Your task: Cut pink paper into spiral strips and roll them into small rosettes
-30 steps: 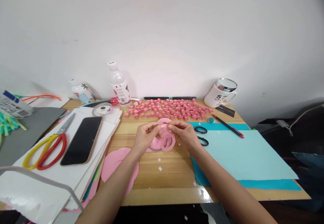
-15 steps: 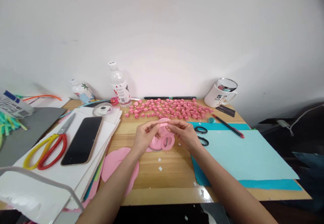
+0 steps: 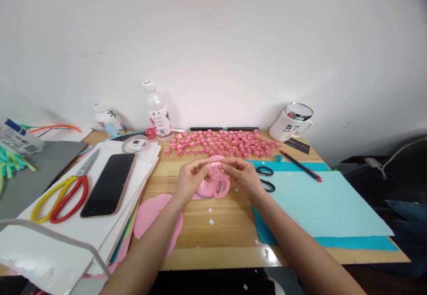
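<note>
My left hand [image 3: 191, 178] and my right hand [image 3: 244, 177] meet over the middle of the table, both with fingers pinched. Between the fingertips they hold a curling pink paper strip [image 3: 221, 191], whose loops hang below and partly hide a round, clear-rimmed item. The exact spot where the fingers grip is too small to make out. Just beyond the hands lie many small rolled pink paper pieces [image 3: 227, 143] in rows. Beside my left forearm is a pile of pink paper rounds [image 3: 150, 215], partly covered by the arm.
Black-handled scissors [image 3: 267, 185] lie by my right wrist, near light blue paper [image 3: 316, 206]. At left, yellow-and-red scissors [image 3: 68, 197] and a phone [image 3: 108, 186] rest on white sheets. A bottle [image 3: 157, 113] and a mug [image 3: 288, 124] stand by the wall.
</note>
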Demonstrator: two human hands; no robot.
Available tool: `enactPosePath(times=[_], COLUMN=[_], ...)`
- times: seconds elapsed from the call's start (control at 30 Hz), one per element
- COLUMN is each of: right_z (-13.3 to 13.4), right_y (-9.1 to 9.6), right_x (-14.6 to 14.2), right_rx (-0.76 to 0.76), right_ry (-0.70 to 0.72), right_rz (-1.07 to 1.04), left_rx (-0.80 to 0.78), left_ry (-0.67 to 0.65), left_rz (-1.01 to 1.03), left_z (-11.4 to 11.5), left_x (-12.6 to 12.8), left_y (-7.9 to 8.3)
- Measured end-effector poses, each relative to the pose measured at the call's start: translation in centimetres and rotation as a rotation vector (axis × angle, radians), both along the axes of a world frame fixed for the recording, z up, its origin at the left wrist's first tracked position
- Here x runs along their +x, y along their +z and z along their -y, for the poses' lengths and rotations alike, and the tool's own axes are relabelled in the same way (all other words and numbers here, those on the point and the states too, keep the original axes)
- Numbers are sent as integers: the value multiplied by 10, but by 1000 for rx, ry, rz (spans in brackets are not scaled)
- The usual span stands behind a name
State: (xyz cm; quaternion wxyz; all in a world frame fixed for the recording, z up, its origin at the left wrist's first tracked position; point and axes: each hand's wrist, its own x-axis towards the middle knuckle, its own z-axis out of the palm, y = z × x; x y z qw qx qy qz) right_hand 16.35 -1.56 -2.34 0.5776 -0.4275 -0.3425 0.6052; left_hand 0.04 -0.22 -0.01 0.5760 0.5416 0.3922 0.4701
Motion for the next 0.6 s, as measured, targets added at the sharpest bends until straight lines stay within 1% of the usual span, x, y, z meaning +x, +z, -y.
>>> enactPosePath(times=[0.2, 0.6], right_z=[0, -1], right_y=[0, -3], right_x=[0, 1], right_rx=[1, -1], right_ry=[4, -2], right_rz=[-8, 0], left_rx=[-8, -1], left_ry=[3, 4], left_rz=[1, 2], left_z=[0, 1], left_x=[0, 0], left_y=[2, 1])
